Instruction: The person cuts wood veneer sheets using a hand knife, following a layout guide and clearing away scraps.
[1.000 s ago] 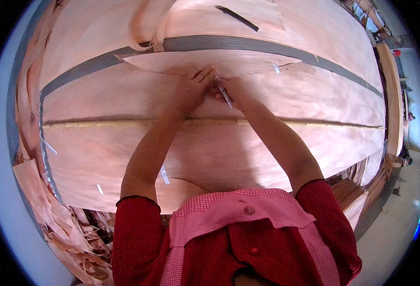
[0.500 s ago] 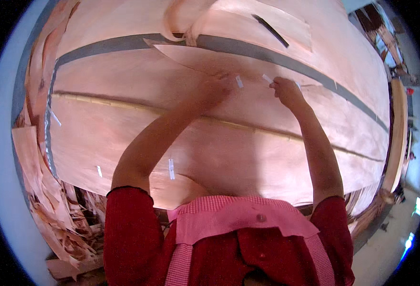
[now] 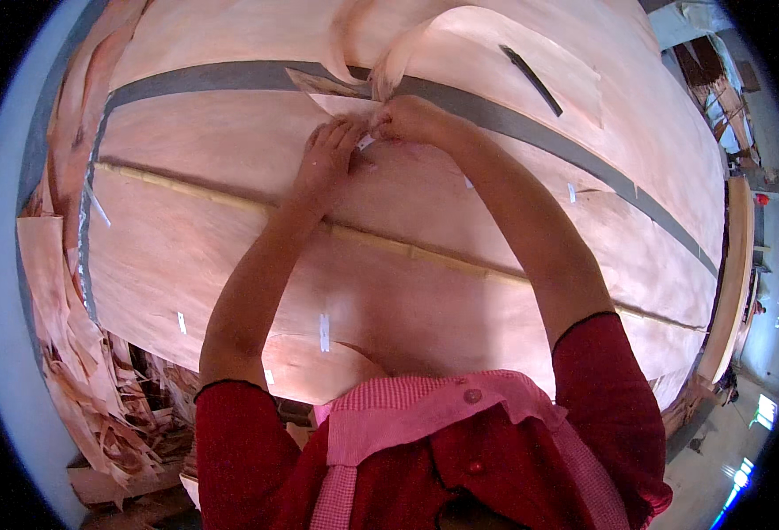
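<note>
A pale pink veneer sheet (image 3: 433, 309) lies beneath both hands. My left hand (image 3: 332, 155) rests on it, fingers apart and slightly bent at the seam of a narrow veneer piece (image 3: 336, 103). Just right of it, my right hand (image 3: 407, 122) has its fingers pinched on a small white tape strip (image 3: 365, 141), partly hidden between the hands. Other short tape strips (image 3: 324, 332) are stuck on the sheets. A long bamboo strip (image 3: 407, 246) crosses below my hands.
A dark grey band (image 3: 495, 119) runs above the hands. Beyond it lie curled veneer ribbons (image 3: 389, 62) and a black bar (image 3: 531, 79). Torn veneer scraps (image 3: 89, 397) crowd the left edge. A pale board (image 3: 729, 274) stands at the right, beside the floor (image 3: 707, 459).
My right hand moved out to the right with a white strip, then came back left and up beside my left hand, which moved slightly left. The view has shifted, showing more tape strips.
</note>
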Action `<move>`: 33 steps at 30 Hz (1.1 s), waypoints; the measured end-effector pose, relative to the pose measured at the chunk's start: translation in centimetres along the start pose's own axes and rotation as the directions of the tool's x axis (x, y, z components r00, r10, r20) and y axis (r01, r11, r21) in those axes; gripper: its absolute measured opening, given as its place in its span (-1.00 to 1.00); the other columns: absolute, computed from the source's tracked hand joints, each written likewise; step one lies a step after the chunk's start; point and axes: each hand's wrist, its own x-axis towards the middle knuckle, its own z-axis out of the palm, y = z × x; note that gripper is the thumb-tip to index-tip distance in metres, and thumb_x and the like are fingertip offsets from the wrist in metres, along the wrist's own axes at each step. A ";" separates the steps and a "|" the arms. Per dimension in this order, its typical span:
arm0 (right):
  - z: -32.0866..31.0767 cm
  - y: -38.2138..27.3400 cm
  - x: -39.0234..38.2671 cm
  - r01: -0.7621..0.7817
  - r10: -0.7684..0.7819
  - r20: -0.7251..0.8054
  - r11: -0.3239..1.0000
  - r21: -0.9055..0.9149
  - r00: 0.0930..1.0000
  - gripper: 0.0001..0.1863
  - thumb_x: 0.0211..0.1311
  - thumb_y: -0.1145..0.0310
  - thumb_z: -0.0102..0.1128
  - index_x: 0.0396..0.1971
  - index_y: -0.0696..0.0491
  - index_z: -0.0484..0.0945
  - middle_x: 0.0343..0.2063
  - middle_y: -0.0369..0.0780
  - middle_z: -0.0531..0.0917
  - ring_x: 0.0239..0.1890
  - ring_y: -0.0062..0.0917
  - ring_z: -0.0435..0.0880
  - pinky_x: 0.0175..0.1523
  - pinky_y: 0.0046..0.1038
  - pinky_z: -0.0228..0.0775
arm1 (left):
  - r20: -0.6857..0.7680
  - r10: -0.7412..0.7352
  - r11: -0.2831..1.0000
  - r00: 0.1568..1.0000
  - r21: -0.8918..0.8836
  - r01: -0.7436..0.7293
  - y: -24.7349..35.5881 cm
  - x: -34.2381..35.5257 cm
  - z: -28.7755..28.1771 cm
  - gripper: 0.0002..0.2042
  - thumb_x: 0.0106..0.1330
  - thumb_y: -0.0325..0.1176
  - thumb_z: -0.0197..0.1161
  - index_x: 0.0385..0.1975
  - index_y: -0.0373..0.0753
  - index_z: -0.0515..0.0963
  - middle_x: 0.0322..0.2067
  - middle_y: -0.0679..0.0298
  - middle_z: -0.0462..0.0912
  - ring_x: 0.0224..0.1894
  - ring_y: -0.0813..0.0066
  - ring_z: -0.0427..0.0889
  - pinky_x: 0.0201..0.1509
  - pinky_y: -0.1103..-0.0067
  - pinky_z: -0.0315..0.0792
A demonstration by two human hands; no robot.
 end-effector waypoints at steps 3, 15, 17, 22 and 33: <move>-0.6 -0.4 0.5 -0.164 0.169 0.133 0.985 -0.050 0.977 -0.80 -0.04 0.27 0.12 -0.52 0.09 0.58 -0.71 -0.16 0.54 -0.65 -0.52 0.53 -0.43 -0.44 0.38 | 0.024 -0.085 0.995 0.996 -0.056 0.086 0.8 -0.1 -0.7 -0.51 -0.04 -0.26 0.26 -0.04 -0.19 0.36 0.02 0.20 0.36 0.11 0.17 0.27 0.16 0.27 0.13; -0.8 -1.6 -0.1 -0.343 0.307 -0.154 0.871 -0.351 0.939 -0.77 -0.08 0.33 0.04 -0.52 0.17 0.59 -0.48 -0.03 0.60 -0.35 -0.28 0.61 -0.32 -0.30 0.43 | 0.190 -0.510 0.848 0.839 0.272 0.454 1.8 5.7 -1.0 -0.59 0.13 -0.23 0.09 0.01 -0.15 0.33 0.09 0.21 0.26 0.17 0.18 0.17 0.19 0.15 0.04; 0.7 0.7 0.2 -0.244 0.167 -0.224 0.891 -0.382 0.960 -0.78 -0.05 0.35 0.02 -0.52 0.16 0.59 -0.46 -0.04 0.60 -0.34 -0.24 0.61 -0.31 -0.26 0.43 | -0.184 -0.346 0.748 0.920 0.539 0.388 3.3 8.1 1.0 -0.52 0.15 -0.23 0.05 0.11 -0.10 0.21 0.15 0.22 0.19 0.20 0.17 0.13 0.19 0.09 0.00; 5.8 2.4 -3.6 -0.075 -0.046 -0.285 0.913 -0.401 0.958 -0.70 0.10 0.24 -0.06 -0.29 0.10 0.53 -0.35 -0.07 0.59 -0.29 -0.25 0.58 -0.20 -0.21 0.39 | -0.221 -0.173 0.724 0.960 0.632 0.276 1.6 7.9 5.1 -0.49 0.16 -0.26 -0.03 0.16 -0.12 0.10 0.23 0.17 0.00 0.24 0.11 0.06 0.15 0.01 -0.03; -9.9 16.7 -15.5 -0.609 0.247 -0.830 0.782 -0.133 0.500 -0.77 0.00 0.33 0.06 -0.29 -0.04 0.56 -0.37 -0.15 0.57 -0.31 -0.30 0.55 -0.20 -0.33 0.40 | 0.048 -0.228 0.905 0.973 0.379 0.193 4.5 14.1 0.9 -0.69 0.14 -0.23 0.11 -0.13 -0.16 0.46 0.08 0.09 0.28 0.15 0.14 0.22 0.21 0.21 0.01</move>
